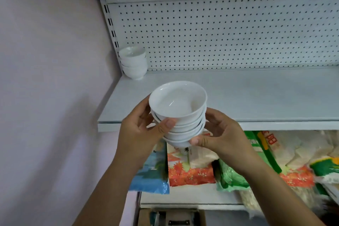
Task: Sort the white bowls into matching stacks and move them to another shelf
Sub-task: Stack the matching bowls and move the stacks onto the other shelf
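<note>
1. The stack of white bowls (178,113) is in the air between my two hands, in front of the shelf's front edge and not resting on anything. It is several shallow bowls nested one inside another, mouths up, and the whole stack leans a little.
2. My left hand (139,130) grips the stack's left side. The thumb lies across the front of the upper bowls and the fingers (145,109) curl round behind them.
3. My right hand (222,134) grips the right side lower down. The thumb presses near the bottom bowl and the fingers curl round the far side.
4. The white shelf (247,97) stretches behind and to the right of the stack I hold, at about the same height.
5. A second stack of white bowls (134,63) stands upright in the back left corner of that shelf. These bowls are deeper and narrower than mine, on small feet, and well apart from the ones I hold.
6. A white pegboard panel (220,33) rises behind the shelf, and a pale pink wall (45,79) runs along the left.
7. Below the shelf and under my hands lie printed bags: a blue bag (152,176), an orange-and-white bag (190,169) and a green bag (231,178), side by side.
8. A cardboard box (172,216) sits at the very bottom.
</note>
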